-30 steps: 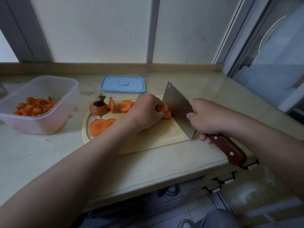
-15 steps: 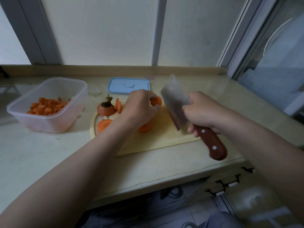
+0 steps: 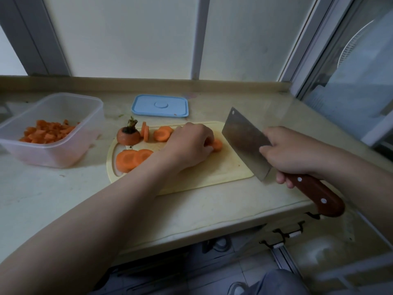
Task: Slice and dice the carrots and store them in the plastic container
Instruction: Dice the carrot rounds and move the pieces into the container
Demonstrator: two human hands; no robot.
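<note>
A pale cutting board [image 3: 214, 173] lies on the counter. On it are a carrot top with stem [image 3: 128, 135], upright round slices [image 3: 145, 131], a stack of slices [image 3: 162, 133] and flat slices [image 3: 130, 159] at the near left. My left hand [image 3: 190, 145] curls over carrot slices [image 3: 217, 144] in the board's middle and holds them down. My right hand [image 3: 291, 153] grips a cleaver [image 3: 246, 141] by its wooden handle [image 3: 314, 193], blade raised just right of those slices. The clear plastic container [image 3: 63, 107] with diced carrot [image 3: 47, 132] stands at the left.
A blue lid [image 3: 160, 105] lies behind the board near the back ledge. The counter's front edge [image 3: 191, 235] runs below the board, with floor and drawer handles beneath. A window frame and glass close off the right side.
The cleaver was lifted off the board and swung up, then came back down beside the slices. My left hand shifted on the carrot pieces and regathered them in the board's middle.
</note>
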